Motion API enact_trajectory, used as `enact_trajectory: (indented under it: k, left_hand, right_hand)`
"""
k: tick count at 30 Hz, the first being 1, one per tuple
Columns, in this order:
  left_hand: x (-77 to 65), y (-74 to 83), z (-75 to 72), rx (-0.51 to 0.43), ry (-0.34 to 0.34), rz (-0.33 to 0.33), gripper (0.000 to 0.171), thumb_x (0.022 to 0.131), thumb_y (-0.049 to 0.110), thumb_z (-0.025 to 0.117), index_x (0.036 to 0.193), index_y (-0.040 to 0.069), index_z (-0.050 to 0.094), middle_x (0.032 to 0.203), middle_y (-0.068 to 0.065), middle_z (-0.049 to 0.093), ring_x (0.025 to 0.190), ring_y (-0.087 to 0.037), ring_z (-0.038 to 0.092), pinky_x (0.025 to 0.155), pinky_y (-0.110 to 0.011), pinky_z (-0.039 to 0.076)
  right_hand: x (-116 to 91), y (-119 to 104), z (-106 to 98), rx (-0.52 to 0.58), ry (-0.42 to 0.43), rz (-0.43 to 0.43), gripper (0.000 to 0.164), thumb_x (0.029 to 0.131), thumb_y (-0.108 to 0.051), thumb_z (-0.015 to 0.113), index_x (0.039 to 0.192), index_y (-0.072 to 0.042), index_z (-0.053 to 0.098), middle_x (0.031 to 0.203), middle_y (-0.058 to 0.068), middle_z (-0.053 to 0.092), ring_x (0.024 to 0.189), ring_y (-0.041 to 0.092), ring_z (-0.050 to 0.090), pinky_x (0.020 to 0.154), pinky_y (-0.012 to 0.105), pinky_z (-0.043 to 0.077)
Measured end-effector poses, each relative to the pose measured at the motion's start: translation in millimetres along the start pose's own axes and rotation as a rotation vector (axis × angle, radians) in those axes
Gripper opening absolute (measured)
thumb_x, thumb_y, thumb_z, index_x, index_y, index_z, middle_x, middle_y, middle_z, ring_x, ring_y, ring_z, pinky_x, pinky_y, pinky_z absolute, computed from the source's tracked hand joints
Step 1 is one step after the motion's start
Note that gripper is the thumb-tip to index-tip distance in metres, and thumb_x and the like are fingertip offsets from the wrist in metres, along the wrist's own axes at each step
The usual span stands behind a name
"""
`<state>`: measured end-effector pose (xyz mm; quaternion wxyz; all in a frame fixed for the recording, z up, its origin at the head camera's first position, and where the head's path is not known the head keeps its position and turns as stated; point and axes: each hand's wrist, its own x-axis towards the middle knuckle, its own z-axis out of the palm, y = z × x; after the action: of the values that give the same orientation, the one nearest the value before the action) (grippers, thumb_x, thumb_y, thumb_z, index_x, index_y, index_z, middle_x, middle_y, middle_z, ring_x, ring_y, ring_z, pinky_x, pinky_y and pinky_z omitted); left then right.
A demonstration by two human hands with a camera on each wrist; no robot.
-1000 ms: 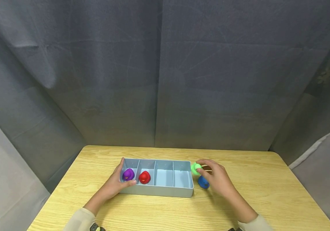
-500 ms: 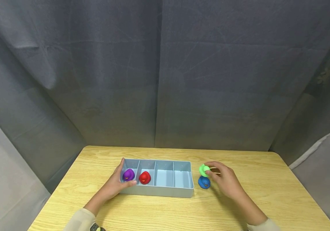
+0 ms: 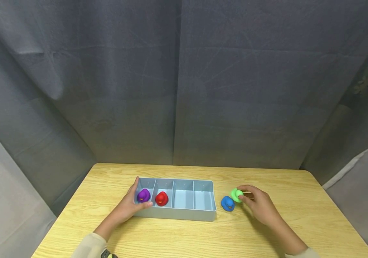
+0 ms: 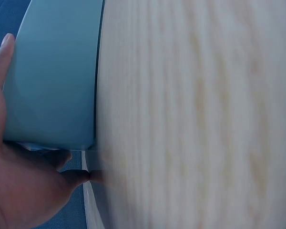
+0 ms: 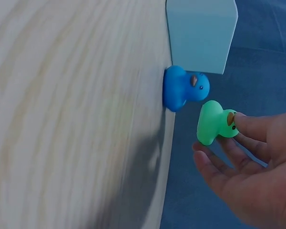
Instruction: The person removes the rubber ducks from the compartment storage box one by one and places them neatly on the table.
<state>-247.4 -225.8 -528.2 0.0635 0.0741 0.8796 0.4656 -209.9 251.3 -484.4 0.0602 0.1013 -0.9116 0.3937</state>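
Presently, green toy duck (image 3: 236, 195): right of frame centre, raised from the desk (image 3: 184, 236), pinched in the right-hand grip (image 3: 258, 205), the nearer one.
Blue toy duck (image 3: 227, 203): on desk, just lower left.
Divided tray (image 3: 190, 214): further left, long axis across the frame, left-hand grip (image 3: 128, 207) holding its left end.
Room: desk stretches rightward until its edge.

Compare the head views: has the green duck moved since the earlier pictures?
Yes. The green duck, pinched by the right hand, has moved rightward and slightly down the picture, away from the tray.
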Motion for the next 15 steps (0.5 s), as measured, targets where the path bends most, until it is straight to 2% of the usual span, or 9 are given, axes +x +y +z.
enact_trajectory:
  k: [10, 15]
  left_hand:
    - [-0.2, -0.1, -0.2, 0.001, -0.003, 0.003, 0.124, 0.084, 0.044, 0.085, 0.167, 0.015, -0.004, 0.172, -0.022, 0.001, 0.155, -0.049, 0.006, 0.12, -0.07, 0.015]
    - [-0.2, 0.4, -0.2, 0.001, -0.004, 0.002, 0.124, 0.085, 0.044, 0.084, 0.167, 0.015, -0.003, 0.172, -0.022, 0.001, 0.155, -0.049, 0.006, 0.12, -0.07, 0.015]
  right_hand:
    - [-2, 14, -2, -0.006, -0.053, 0.049, 0.033, 0.1, -0.008, 0.067, 0.132, 0.0, 0.064, 0.132, 0.024, 0.065, 0.111, 0.041, 0.07, 0.083, 0.042, 0.063]
    - [-3, 19, 0, 0.003, -0.082, 0.079, 0.033, 0.099, -0.009, 0.068, 0.131, -0.001, 0.065, 0.132, 0.024, 0.065, 0.11, 0.041, 0.07, 0.084, 0.045, 0.063]
